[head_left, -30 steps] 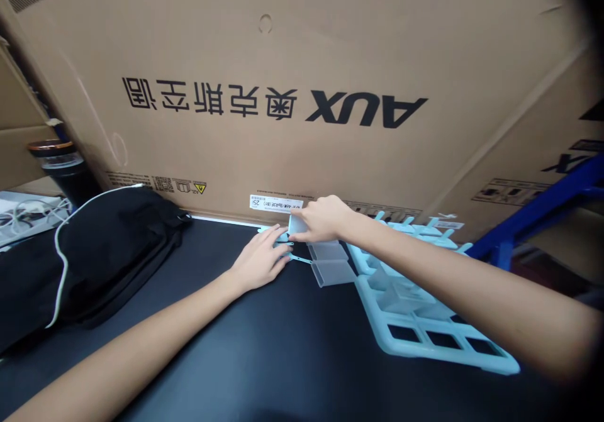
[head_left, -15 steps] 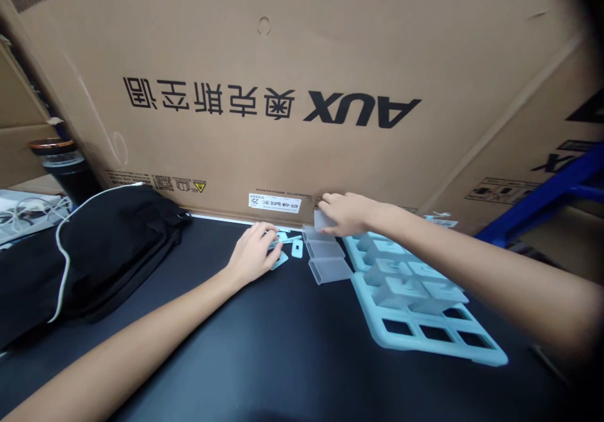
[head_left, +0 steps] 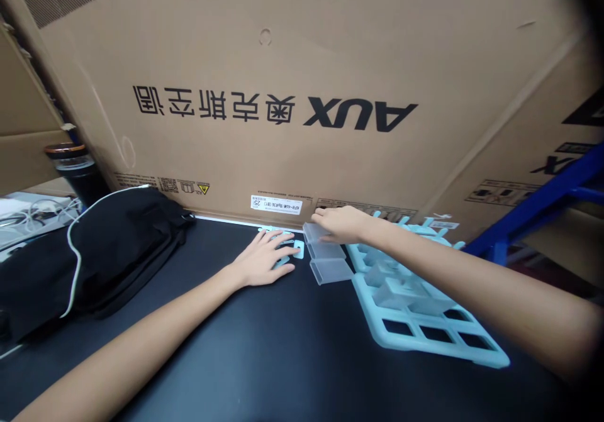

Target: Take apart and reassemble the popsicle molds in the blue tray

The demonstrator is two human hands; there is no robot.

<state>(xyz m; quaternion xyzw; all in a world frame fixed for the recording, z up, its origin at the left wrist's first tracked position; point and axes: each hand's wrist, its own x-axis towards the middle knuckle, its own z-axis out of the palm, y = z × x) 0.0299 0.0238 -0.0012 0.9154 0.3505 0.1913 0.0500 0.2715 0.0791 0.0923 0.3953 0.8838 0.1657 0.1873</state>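
Observation:
My left hand (head_left: 264,258) lies open, fingers spread, over several small light-blue plastic pieces on the black tabletop. One flat piece with a slot (head_left: 299,249) shows by its fingertips; others are partly covered. At the back, my right hand (head_left: 343,222) has its thumb and fingers around the farthest translucent plastic box (head_left: 312,233). More translucent boxes (head_left: 333,270) lie on their sides in a row in front of it. Beneath my right forearm is a light-blue rack (head_left: 377,331) with square openings. Several translucent boxes (head_left: 399,295) stand in it, partly hidden by the arm.
A large cardboard carton (head_left: 226,151) with upside-down print walls off the back. To the left are a black bag (head_left: 127,252) with a white cable (head_left: 73,265) over it, and a dark cylindrical bottle (head_left: 80,170). A blue metal frame (head_left: 533,205) stands at right.
My left hand has spread its fingers and shifted right over the blue pieces. My right hand has come down slightly, with the far box now lower, in line with the others.

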